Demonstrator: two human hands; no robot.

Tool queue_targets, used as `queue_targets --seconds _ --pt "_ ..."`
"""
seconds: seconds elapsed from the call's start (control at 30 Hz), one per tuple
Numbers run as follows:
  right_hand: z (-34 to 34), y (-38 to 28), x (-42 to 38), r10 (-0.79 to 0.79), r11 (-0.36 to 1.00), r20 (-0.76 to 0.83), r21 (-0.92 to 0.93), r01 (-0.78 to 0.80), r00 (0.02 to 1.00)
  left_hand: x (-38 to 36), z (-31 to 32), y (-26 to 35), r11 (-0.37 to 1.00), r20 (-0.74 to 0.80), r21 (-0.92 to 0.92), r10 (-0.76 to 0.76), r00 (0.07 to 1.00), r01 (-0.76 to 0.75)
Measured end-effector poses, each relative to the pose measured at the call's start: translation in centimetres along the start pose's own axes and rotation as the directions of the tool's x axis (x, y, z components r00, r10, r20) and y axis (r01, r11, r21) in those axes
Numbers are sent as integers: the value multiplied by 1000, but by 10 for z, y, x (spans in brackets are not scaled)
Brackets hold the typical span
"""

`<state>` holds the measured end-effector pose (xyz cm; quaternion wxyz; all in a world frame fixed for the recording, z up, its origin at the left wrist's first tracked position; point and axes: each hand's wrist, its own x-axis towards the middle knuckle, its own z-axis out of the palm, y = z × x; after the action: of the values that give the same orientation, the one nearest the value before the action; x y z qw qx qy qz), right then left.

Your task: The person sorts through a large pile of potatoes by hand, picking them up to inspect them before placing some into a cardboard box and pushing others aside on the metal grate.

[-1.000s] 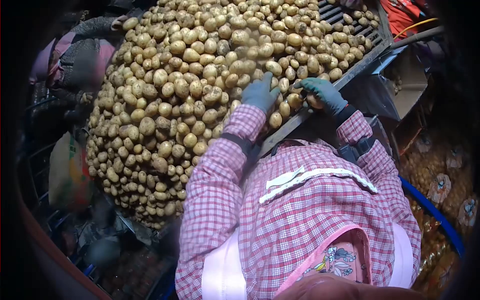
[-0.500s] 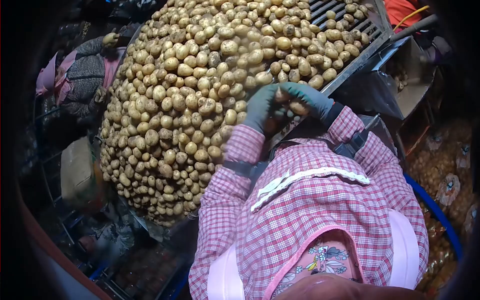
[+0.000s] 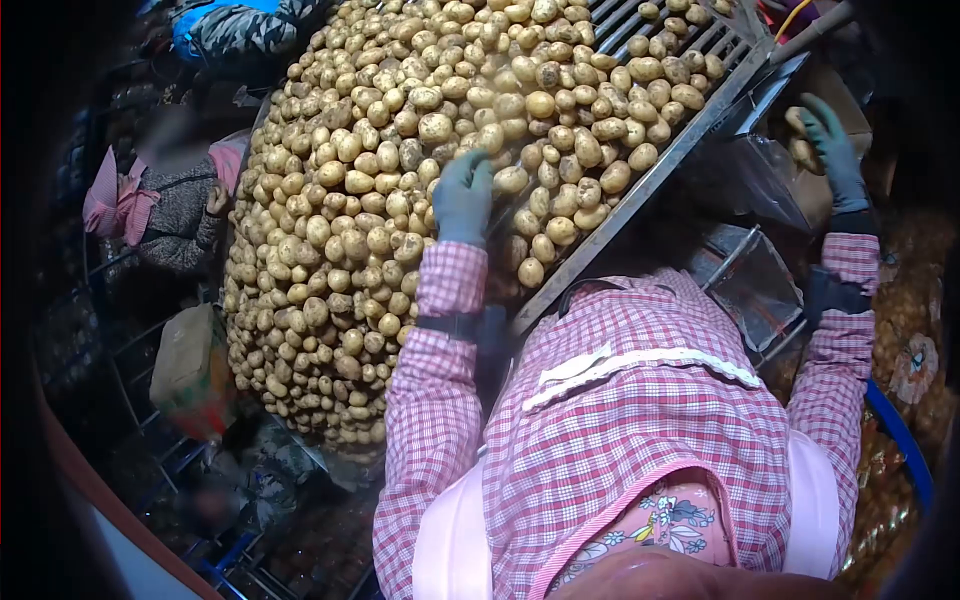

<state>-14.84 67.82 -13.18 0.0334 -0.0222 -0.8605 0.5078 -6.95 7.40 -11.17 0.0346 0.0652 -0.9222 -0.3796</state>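
My left hand [image 3: 462,197], in a grey-green glove, is over the big heap of potatoes [image 3: 355,215], its fingers loosely curled with a small gap at the thumb. No potato shows in it. Far to the right, my right hand [image 3: 832,150], gloved alike, is closed around two or so potatoes [image 3: 803,153]. It is above an open box [image 3: 812,195] beyond the metal edge of the sorting table [image 3: 640,195].
Metal slats [image 3: 612,28] show at the top of the table. A person in a pink head covering [image 3: 120,200] is at the left, near a cardboard box [image 3: 187,355]. Another person's blue and camouflage sleeve [image 3: 240,28] is at the top left. A metal bin [image 3: 755,285] stands right of the table.
My hands have parted. The right one has moved right to the box with potatoes; the left one has shifted left over the heap. A camouflage sleeve has come into view at the top left.
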Motion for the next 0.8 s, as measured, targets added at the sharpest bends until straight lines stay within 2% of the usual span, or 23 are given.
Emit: queue_targets --seconds 0.07,0.13,0.2,0.23,0.27,0.3,0.33,0.37,0.4,0.47,0.53,0.57,0.6,0.67,0.7,0.77,0.8 --pt "-17 -6 11 -62 997 -87 -48 58 994 30 10 -2 976 15 217 4 1000 -8" --pt "-11 -16 7 -47 997 -88 56 52 995 50 33 3 892 78 452 -50 996 9" --pt "51 -80 -6 26 950 12 311 -28 1000 62 47 18 768 111 639 -147 983 42" --pt "82 -104 -11 102 912 119 386 -141 988 66 50 23 688 117 724 -196 974 52" --pt "114 -114 -11 115 892 215 406 -196 970 66 46 22 869 134 416 -349 928 267" --pt "144 -125 -11 127 873 309 417 -255 943 64 37 21 881 204 53 -470 859 470" --pt "172 -128 -9 89 889 383 386 -247 919 59 26 20 723 314 -302 -540 781 621" --pt "199 -140 -10 46 903 421 371 -219 906 53 16 22 425 443 -584 -547 710 691" --pt "224 -150 -12 1 915 460 358 -186 888 41 8 29 341 438 -674 -530 726 656" --pt "278 -152 -10 -192 919 496 393 -22 847 11 -5 46 156 415 -820 -502 759 551" --pt "325 -165 -4 -228 936 540 350 31 810 -5 -21 33 -118 527 -835 -454 719 537" --pt "333 -191 1 -160 968 624 250 -1 765 -10 -27 7 -98 557 -820 -365 746 564" --pt "358 -197 6 -246 954 586 289 84 772 -15 -34 -16 -75 587 -803 -274 762 591" --pt "392 -225 16 -232 969 634 214 121 738 -20 -46 -11 5 543 -806 -393 742 592" --pt "416 -230 19 -284 958 601 216 190 747 -21 -51 -10 43 517 -803 -446 730 594" --pt "463 -237 22 -385 923 536 206 326 752 -21 -61 -23 35 475 -837 -452 755 547" --pt "478 -245 22 -290 941 644 59 332 708 -22 -65 -31 28 453 -853 -456 766 521"
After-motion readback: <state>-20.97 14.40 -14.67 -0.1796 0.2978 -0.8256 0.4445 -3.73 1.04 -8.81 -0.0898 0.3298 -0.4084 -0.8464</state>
